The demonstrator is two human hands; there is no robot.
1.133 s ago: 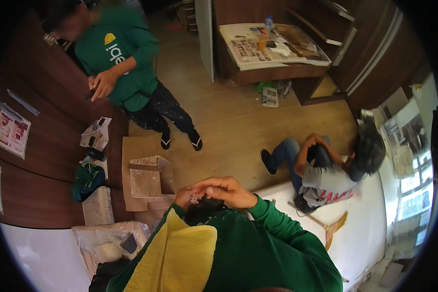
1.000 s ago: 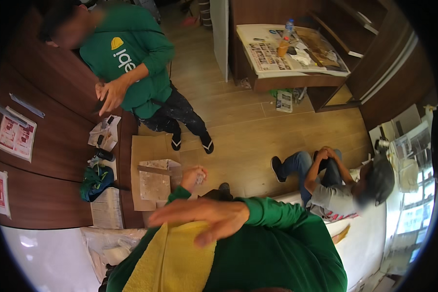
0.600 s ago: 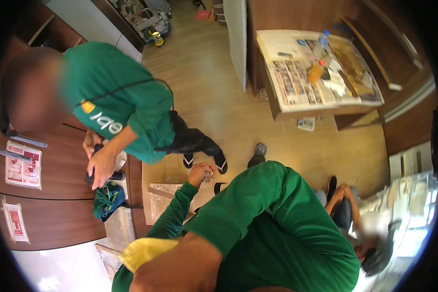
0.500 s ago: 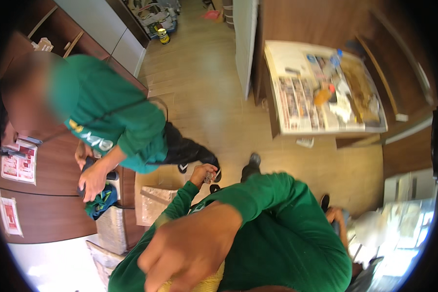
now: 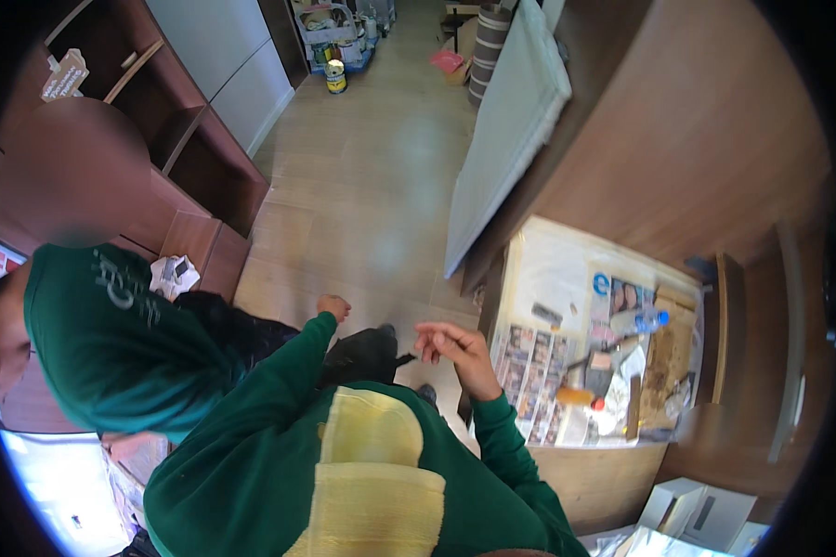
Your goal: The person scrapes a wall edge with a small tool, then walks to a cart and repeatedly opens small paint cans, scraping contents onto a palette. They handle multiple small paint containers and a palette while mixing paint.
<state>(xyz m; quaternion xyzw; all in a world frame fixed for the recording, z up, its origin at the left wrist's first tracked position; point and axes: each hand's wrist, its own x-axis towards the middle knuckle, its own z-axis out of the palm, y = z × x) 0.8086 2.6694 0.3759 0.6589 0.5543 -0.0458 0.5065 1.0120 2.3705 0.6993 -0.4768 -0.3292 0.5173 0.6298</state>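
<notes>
View has swung a lot vs half a sec ago: the floor (image 5: 372,186) now fills the middle, where before my own sleeve blocked most of it. My green top w/ yellow panel (image 5: 372,473) sits low in frame. The co-worker (image 5: 111,343), also in green, is pushed to the left edge, bent over; their hands aren't in shot any more. The bench (image 5: 567,278) w/ newspaper spread on it has come round to my right, and a white panel (image 5: 511,130) leans against the cabinet above it.

Btwn my hands lies a dark lump (image 5: 367,353) on the floor, just below the left hand (image 5: 333,306) and just left of the right hand (image 5: 455,348). The right hand was up close to the lens before; now it's out front by the bench corner, fingers half bent, thumb near the fingertips, nothing in it that I can see. The left hand is stretched fwd over the floor and loosely curled; can't tell if it has hold of anything. So both hands look to be off the cardboard box from before.

Hard to make out: what the dark lump is, maybe a bag or a shoe. The box is gone from view, prob. under my arm or the co-worker. A clear bottle (image 5: 643,321) lies among small clutter on the bench, too small to sort.
</notes>
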